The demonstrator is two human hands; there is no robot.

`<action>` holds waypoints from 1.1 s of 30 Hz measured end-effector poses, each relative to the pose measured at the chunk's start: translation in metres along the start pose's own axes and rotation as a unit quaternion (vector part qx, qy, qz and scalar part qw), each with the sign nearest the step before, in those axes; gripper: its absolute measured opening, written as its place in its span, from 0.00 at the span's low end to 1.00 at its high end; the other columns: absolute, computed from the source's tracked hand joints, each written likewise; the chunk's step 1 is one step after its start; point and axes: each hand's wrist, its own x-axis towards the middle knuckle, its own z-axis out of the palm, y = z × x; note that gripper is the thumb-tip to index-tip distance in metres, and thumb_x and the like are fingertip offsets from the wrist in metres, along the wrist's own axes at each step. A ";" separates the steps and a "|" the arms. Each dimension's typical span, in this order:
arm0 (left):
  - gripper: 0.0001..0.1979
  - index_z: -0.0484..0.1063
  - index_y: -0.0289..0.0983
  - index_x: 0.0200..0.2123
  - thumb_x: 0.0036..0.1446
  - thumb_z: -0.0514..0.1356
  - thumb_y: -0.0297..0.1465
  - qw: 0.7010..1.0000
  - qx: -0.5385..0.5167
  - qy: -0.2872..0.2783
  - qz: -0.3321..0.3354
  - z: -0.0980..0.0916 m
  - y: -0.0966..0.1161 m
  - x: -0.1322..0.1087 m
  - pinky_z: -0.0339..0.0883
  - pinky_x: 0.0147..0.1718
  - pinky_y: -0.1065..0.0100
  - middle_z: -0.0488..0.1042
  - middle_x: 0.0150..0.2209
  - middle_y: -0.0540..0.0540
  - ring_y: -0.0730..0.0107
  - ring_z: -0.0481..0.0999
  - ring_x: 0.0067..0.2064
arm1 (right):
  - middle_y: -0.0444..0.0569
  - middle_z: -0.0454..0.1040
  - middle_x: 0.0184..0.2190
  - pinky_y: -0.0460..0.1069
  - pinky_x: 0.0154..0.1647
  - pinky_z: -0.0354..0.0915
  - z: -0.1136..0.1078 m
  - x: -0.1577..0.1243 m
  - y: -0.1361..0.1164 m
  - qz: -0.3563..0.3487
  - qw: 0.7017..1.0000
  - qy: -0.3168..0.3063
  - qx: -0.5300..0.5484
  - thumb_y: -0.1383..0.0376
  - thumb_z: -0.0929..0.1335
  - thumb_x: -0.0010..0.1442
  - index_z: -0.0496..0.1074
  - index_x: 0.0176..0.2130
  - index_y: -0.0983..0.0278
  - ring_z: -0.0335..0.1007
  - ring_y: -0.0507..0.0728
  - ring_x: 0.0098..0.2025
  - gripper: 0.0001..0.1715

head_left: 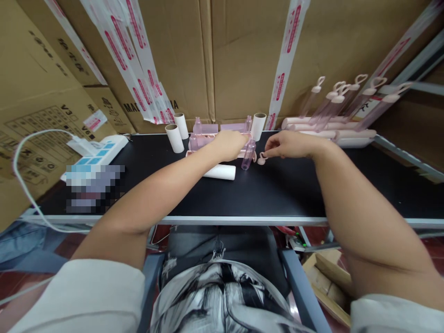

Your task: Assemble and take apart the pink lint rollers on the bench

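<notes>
My left hand (pixel 229 144) is closed around a clear pink tube (pixel 248 155) that stands upright on the black belt (pixel 277 189), beside a pink tray (pixel 204 138) of similar parts. My right hand (pixel 288 144) pinches a small pink heart-shaped cap (pixel 262 158) just right of the tube, low over the belt. A white paper roll (pixel 222 172) lies flat under my left wrist.
Two white rolls (pixel 176 134) stand upright at the back left and another white roll (pixel 258 125) at the back middle. Finished pink handled tubes (pixel 347 99) lean against cardboard boxes at the right. A white power strip (pixel 100 152) and cable sit at left.
</notes>
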 end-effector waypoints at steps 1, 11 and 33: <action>0.18 0.83 0.36 0.56 0.65 0.61 0.28 0.999 0.038 -0.015 -0.009 -0.009 0.002 -0.008 0.74 0.48 0.53 0.86 0.47 0.32 0.43 0.86 0.51 | 0.48 0.81 0.31 0.52 0.32 0.65 -0.004 -0.004 0.000 0.001 1.000 0.026 -0.005 0.45 0.79 0.56 0.81 0.34 0.59 0.74 0.58 0.30 0.21; 0.22 0.79 0.40 0.60 0.66 0.67 0.40 0.990 0.073 -0.120 -0.004 -0.032 0.002 -0.114 0.73 0.48 0.58 0.85 0.56 0.39 0.48 0.85 0.54 | 0.45 0.84 0.32 0.51 0.35 0.68 0.028 -0.040 -0.070 -0.174 0.983 -0.023 0.048 0.55 0.74 0.63 0.84 0.45 0.59 0.76 0.57 0.29 0.14; 0.19 0.81 0.34 0.56 0.67 0.72 0.39 0.995 0.038 -0.073 0.046 -0.012 0.003 -0.128 0.70 0.54 0.56 0.84 0.52 0.37 0.47 0.79 0.57 | 0.49 0.81 0.36 0.49 0.33 0.73 0.054 -0.038 -0.087 -0.148 0.967 -0.151 0.140 0.64 0.73 0.60 0.78 0.49 0.65 0.79 0.56 0.33 0.17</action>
